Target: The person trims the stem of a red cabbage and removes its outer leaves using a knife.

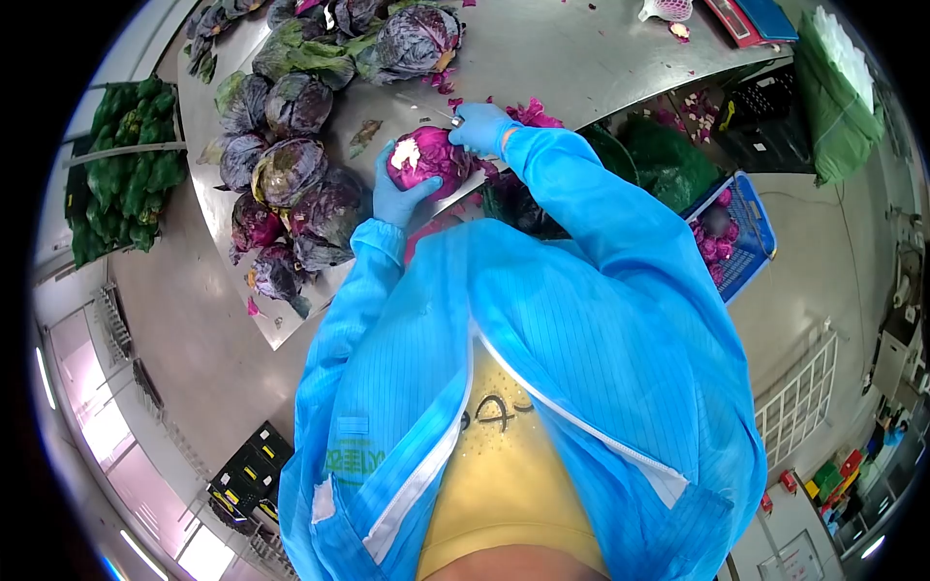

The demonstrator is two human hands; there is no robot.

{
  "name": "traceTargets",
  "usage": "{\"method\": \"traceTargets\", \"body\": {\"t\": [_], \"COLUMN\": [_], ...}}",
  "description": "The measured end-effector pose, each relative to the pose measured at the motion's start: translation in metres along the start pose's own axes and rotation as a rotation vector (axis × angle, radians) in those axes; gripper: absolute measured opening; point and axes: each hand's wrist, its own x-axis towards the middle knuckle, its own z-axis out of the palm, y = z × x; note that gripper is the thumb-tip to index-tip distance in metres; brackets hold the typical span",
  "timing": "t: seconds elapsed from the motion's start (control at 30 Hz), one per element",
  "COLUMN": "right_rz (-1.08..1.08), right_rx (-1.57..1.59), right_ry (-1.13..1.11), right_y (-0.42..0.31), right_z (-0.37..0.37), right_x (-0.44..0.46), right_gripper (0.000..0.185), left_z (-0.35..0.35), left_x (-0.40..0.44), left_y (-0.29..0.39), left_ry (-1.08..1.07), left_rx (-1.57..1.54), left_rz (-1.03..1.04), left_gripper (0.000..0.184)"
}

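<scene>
A trimmed red cabbage [422,172], glossy purple with a pale cut patch, rests near the edge of the metal table [562,73]. My left hand [399,197], in a blue glove, is curled around its left and lower side. My right hand [481,129], also gloved, is closed on a small knife [432,108] at the cabbage's upper right; the thin blade points left and is hard to make out. Purple leaf scraps [535,114] lie just beyond that hand. Untrimmed cabbages [291,172] with dull outer leaves are heaped to the left.
Larger cabbages [417,41] lie at the back of the table. To the right, a blue crate [754,237] holds purple pieces, near a green bag [668,160] by the table edge. Green mesh sacks [126,165] stand at far left. A red and blue object [751,21] sits at back right.
</scene>
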Motion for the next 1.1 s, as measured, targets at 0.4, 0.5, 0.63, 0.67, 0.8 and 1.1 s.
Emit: {"method": "traceTargets", "body": {"t": [0.4,0.5,0.63,0.67,0.8,1.1], "right_rz": [0.1,0.18,0.211,0.133,-0.009,-0.181], "right_rx": [0.067,0.051,0.041,0.004,-0.093,0.31], "right_ry": [0.42,0.506,0.686,0.775,0.926,0.235], "right_y": [0.074,0.082,0.098,0.105,0.069,0.031], "right_z": [0.012,0.014,0.002,0.002,-0.017,0.005], "right_x": [-0.065,-0.074,-0.089,-0.089,-0.101,-0.052], "right_gripper": [0.026,0.026,0.029,0.03,0.032,0.044], "left_z": [-0.017,-0.025,-0.027,-0.024,-0.007,-0.012], "left_x": [-0.004,0.0,0.002,0.002,0.005,0.018], "left_y": [-0.013,-0.02,-0.026,-0.025,-0.008,0.001], "left_ry": [0.143,-0.027,-0.178,-0.163,-0.083,-0.352], "left_rx": [-0.321,-0.673,-0.893,-0.856,-0.365,0.317], "left_rz": [-0.223,-0.299,-0.432,-0.399,-0.13,0.24], "left_gripper": [0.072,0.069,0.072,0.073,0.081,0.102]}}
